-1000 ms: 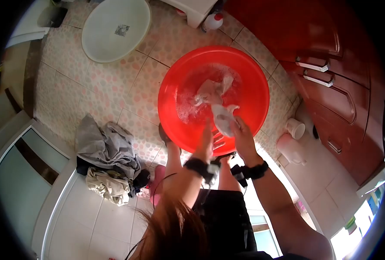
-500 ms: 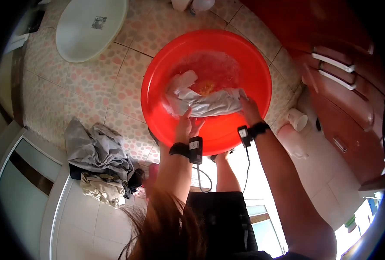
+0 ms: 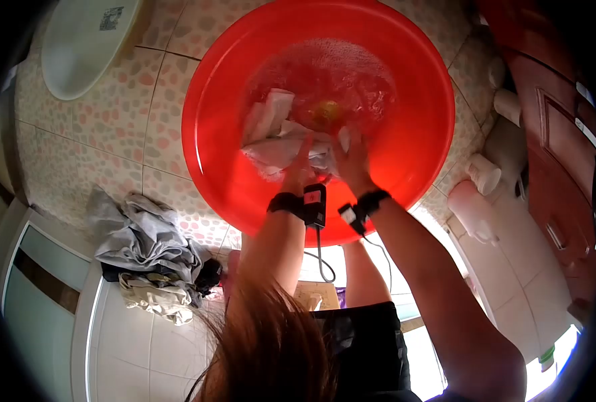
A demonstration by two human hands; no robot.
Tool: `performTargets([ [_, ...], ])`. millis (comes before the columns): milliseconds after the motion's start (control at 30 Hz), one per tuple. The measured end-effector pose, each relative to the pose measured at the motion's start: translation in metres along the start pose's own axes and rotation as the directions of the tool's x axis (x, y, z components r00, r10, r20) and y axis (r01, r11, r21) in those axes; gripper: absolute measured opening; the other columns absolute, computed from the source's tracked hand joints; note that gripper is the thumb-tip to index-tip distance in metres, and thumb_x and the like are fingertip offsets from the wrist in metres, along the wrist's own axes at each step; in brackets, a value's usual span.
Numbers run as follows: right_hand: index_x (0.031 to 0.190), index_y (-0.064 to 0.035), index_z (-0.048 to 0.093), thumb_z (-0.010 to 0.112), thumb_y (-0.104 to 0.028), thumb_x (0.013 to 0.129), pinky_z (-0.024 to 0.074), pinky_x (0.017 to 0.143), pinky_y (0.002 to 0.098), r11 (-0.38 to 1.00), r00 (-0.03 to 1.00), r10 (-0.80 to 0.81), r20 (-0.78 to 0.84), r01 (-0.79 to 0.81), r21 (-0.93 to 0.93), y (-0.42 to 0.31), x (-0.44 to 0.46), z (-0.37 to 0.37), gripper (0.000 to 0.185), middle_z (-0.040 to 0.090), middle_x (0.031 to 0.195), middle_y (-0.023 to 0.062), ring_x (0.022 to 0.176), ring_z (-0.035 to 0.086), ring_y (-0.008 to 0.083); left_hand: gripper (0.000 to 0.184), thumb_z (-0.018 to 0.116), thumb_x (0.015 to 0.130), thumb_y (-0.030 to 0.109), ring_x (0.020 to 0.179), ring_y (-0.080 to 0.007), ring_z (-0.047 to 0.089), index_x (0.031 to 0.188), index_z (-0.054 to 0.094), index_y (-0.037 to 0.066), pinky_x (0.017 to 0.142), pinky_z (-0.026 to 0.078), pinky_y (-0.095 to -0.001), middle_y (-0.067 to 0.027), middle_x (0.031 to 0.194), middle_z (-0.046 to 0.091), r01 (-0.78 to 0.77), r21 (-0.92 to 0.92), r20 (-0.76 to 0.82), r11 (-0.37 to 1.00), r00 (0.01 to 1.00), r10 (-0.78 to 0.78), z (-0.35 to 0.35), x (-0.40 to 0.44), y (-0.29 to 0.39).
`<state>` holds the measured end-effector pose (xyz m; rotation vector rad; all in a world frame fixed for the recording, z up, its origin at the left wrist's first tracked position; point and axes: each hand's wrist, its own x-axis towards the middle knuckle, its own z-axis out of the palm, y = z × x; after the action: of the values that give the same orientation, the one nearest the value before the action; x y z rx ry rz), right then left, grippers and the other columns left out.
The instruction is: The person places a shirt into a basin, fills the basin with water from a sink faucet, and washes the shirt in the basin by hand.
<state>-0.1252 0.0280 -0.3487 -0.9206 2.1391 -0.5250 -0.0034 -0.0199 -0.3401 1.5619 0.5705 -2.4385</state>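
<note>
A wet, pale grey-white garment (image 3: pixel 271 151) lies bunched in soapy water inside the large red basin (image 3: pixel 211 181). My left hand (image 3: pixel 301 166) is closed on the cloth near its right part. Close beside it, my right hand (image 3: pixel 353 159) grips the bunched right end, its fingers partly hidden by cloth and water. Both wrists wear black straps with small cabled boxes. A yellowish patch (image 3: pixel 328 112) shows in the water beyond the hands; what it is I cannot make out.
Left of the basin, a clothes pile (image 3: pixel 150 248) lies on the tiled floor. A whitish tub (image 3: pixel 87 50) is at upper left. On the right are a pink-and-white jug (image 3: pixel 473 209), a white cup (image 3: pixel 484 174) and red cabinets (image 3: pixel 553 141).
My right hand has moved left towards my left hand, bunching the stretched garment between them. The view has shifted closer to the basin, which looks larger.
</note>
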Motion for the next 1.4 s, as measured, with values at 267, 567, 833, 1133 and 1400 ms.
performTargets([
  [267,0.089,-0.0002,0.056,0.053,-0.023,0.085,0.0448,0.068,0.0378,0.955,0.977,-0.03,0.213,-0.035,0.295,-0.086,-0.031,-0.047,0.024,0.057,0.085,0.0175,0.079,0.056,0.0319,0.027,0.048,0.09,0.035,0.067,-0.0168,0.059,0.097,0.054,0.009,0.053,0.048,-0.0263,-0.0042,0.083,0.059,-0.016,-0.141,0.165,0.99,0.986,0.039,0.028,-0.023,-0.011],
  [567,0.095,-0.0032,0.057,0.054,-0.029,0.082,0.0405,0.081,0.0425,1.0,0.971,-0.027,0.238,0.029,-0.006,0.009,0.026,-0.029,0.03,0.055,0.097,0.0161,0.093,0.051,0.0336,0.037,0.048,0.088,0.041,0.084,-0.0155,0.055,0.109,0.045,0.01,0.069,0.047,-0.0292,-0.0052,0.1,0.052,0.127,-0.312,0.931,0.942,0.236,0.277,-0.006,0.026,-0.03],
  [833,0.13,-0.014,0.037,0.067,-0.033,0.073,0.0296,0.094,0.0558,0.617,0.9,-0.349,0.262,0.431,-0.659,-0.038,0.013,-0.063,0.068,0.024,0.137,0.0157,0.121,0.028,0.0378,0.061,0.051,0.076,0.065,0.087,-0.0186,0.051,0.103,0.051,0.01,0.099,0.023,-0.0605,-0.0043,0.093,0.055,-0.011,-0.111,-0.166,0.994,0.986,-0.008,-0.006,-0.018,0.004],
  [1133,0.126,-0.0148,0.043,0.058,-0.021,0.081,0.0484,0.064,0.0412,0.79,0.868,-0.178,0.464,0.407,-0.459,-0.015,0.028,0.005,0.047,0.039,0.129,0.0162,0.086,0.057,0.0279,0.068,0.047,0.08,0.062,0.112,-0.0261,0.046,0.128,0.036,0.015,0.095,0.035,-0.0504,-0.0058,0.126,0.043,-0.057,-0.134,-0.091,0.989,0.995,0.045,-0.044,-0.007,0.029],
  [1400,0.103,-0.0026,0.054,0.062,-0.02,0.08,0.0445,0.056,0.0293,0.967,0.563,-0.203,0.801,-0.014,0.255,-0.095,-0.002,-0.096,0.03,0.06,0.091,0.0077,0.072,0.057,0.0143,0.063,0.051,0.084,0.052,0.099,-0.0189,0.05,0.125,0.036,0.007,0.082,0.046,-0.0317,-0.0047,0.114,0.049,-0.157,-0.28,0.035,0.947,0.984,0.173,0.021,-0.032,0.026],
])
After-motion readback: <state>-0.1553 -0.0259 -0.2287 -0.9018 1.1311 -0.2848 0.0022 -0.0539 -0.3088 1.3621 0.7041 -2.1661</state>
